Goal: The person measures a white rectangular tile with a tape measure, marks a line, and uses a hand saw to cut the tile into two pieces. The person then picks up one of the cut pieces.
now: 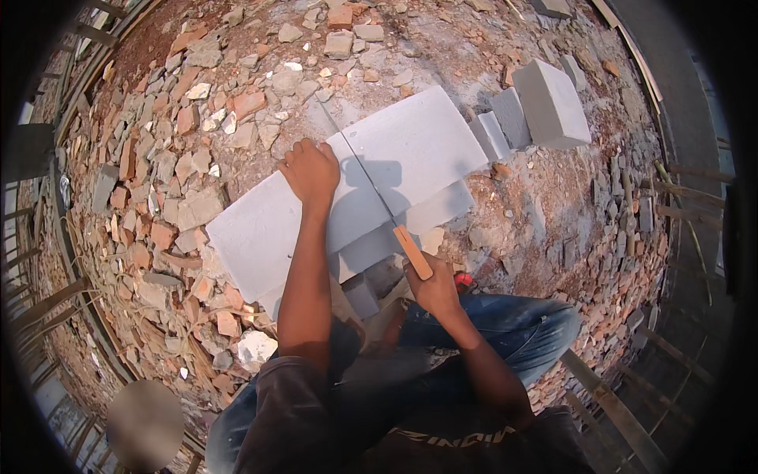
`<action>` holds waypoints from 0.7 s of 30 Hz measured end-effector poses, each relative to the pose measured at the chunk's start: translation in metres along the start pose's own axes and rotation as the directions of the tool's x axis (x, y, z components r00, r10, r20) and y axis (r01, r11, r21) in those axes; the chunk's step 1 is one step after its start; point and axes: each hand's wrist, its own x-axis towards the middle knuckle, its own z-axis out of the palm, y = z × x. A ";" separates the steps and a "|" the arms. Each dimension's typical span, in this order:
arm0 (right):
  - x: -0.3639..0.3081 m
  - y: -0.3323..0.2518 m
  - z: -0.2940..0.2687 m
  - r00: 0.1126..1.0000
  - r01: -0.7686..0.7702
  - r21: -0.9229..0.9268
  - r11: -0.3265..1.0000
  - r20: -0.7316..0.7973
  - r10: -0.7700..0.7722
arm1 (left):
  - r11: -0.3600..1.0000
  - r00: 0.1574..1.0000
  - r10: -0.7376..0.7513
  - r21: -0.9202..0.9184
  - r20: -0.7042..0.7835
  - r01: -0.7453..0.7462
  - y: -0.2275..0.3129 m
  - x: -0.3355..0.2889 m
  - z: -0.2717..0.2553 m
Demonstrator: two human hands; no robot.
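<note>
A long pale grey lightweight concrete block (426,134) lies slantwise in front of me, resting on other blocks beneath it. Across its top runs a hand saw (367,175), seen nearly edge-on, its tip past the far edge. My right hand (434,286) is closed round the saw's orange-brown wooden handle (414,253) at the near side. Just left of the blade my left hand (312,172) presses on the block near its far edge, fingers bent over it. Whether the blade has cut into the block is hard to tell.
Lower blocks (438,207) show under the near edge. An upright block (550,107) and smaller cut pieces (509,117) stand at the far right. Broken brick rubble (189,118) covers the ground around. Something red (463,280) lies beside my right wrist, near my knee.
</note>
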 end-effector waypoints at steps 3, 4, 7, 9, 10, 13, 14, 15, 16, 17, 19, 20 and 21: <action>-0.040 0.013 -0.022 1.000 0.010 -0.018 1.000 -0.012 -0.010 | 1.000 0.998 -0.014 0.018 0.065 0.013 0.008 0.003 -0.006; -0.049 0.012 -0.025 0.999 0.029 0.008 1.000 -0.031 -0.028 | 0.999 0.997 -0.023 0.034 0.077 0.021 0.007 0.004 -0.007; -0.052 0.007 -0.031 0.996 0.054 0.062 0.997 -0.079 -0.049 | 0.998 0.997 -0.013 0.070 0.074 0.008 0.010 0.004 -0.009; -0.009 0.000 -0.013 0.996 0.057 0.044 0.997 -0.078 -0.053 | 0.998 0.996 -0.015 0.055 0.093 0.010 0.006 0.003 -0.007; 0.003 -0.002 -0.004 0.995 0.076 0.035 0.996 -0.073 -0.073 | 0.999 0.994 -0.012 0.040 0.109 0.008 0.005 0.006 -0.009; -0.020 0.004 -0.016 1.000 0.002 0.061 0.998 -0.028 0.000 | 0.999 0.992 -0.011 0.049 0.129 0.004 0.006 0.001 -0.008; -0.031 0.009 -0.020 0.999 0.015 0.077 0.997 -0.048 -0.012 | 0.998 0.992 -0.015 0.055 0.123 0.009 0.007 0.004 -0.009; -0.049 0.015 -0.024 0.998 0.029 0.090 0.995 -0.067 -0.023 | 0.998 0.992 -0.013 0.062 0.123 0.006 0.006 0.008 -0.010; -0.061 0.019 -0.027 0.996 0.034 0.099 0.994 -0.084 -0.026 | 0.998 0.991 -0.012 0.067 0.133 0.003 0.008 0.007 -0.010; -0.058 0.022 -0.029 0.995 0.063 0.093 0.994 -0.081 -0.055 | 0.997 0.990 -0.011 0.071 0.144 0.001 0.010 0.007 -0.009; -0.044 0.021 -0.026 0.997 0.034 0.019 0.999 -0.075 -0.033 | 0.997 0.992 0.000 0.071 0.130 -0.010 0.012 0.010 -0.006; -0.040 0.021 -0.022 0.998 0.014 -0.012 1.000 -0.063 -0.015 | 0.997 0.992 0.002 0.081 0.130 -0.013 0.007 0.008 -0.004; -0.035 0.020 -0.021 0.998 -0.026 0.004 1.000 -0.052 0.027 | 0.997 0.992 0.009 0.080 0.123 -0.019 0.004 0.010 -0.003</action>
